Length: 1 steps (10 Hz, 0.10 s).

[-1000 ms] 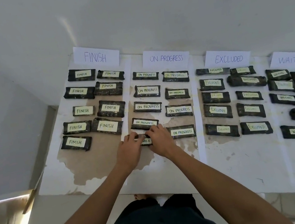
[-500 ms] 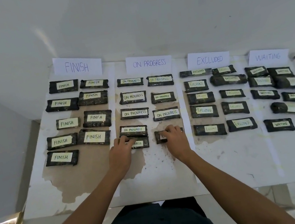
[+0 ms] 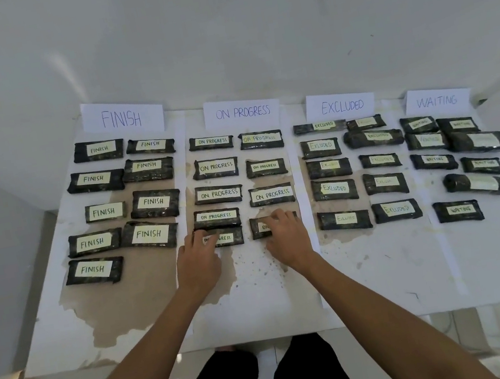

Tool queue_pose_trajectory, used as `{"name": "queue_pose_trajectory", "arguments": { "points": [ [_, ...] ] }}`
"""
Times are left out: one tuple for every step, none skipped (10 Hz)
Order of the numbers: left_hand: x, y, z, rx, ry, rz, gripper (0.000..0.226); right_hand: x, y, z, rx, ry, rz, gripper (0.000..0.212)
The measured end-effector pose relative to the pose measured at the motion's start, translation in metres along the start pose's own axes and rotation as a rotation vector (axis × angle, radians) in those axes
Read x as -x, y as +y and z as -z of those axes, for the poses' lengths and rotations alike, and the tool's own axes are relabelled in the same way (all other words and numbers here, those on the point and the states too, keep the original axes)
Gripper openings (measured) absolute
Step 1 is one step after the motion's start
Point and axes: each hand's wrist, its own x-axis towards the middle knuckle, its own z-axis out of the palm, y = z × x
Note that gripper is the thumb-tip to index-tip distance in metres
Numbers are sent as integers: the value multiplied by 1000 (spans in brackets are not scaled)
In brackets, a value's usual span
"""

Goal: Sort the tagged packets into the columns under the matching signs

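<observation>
Dark packets with pale tags lie in four double columns under the paper signs FINISH (image 3: 121, 118), ON PROGRESS (image 3: 242, 112), EXCLUDED (image 3: 341, 106) and WAITING (image 3: 436, 101). My left hand (image 3: 200, 264) holds the left end of the nearest left ON PROGRESS packet (image 3: 232, 237), its fingers over part of the tag. My right hand (image 3: 287, 242) grips the nearest right ON PROGRESS packet (image 3: 258, 229), fingers curled over its top and thumb at its near edge. Most of that tag is hidden.
The white table (image 3: 388, 272) has brown worn patches under the FINISH and ON PROGRESS columns. A bare strip runs along its near edge. A white wall rises behind the signs. Two rolled packets (image 3: 479, 184) lie in the WAITING column.
One second ago both hands were on the left ON PROGRESS packet. My right hand has since moved right onto the neighbouring packet. The left hand stays where it was.
</observation>
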Motion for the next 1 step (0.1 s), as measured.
{"name": "queue_pose_trajectory", "arguments": {
  "points": [
    [14, 5, 6, 44, -28, 38, 51, 13, -1, 8, -2, 0, -49, 46]
  ]
}}
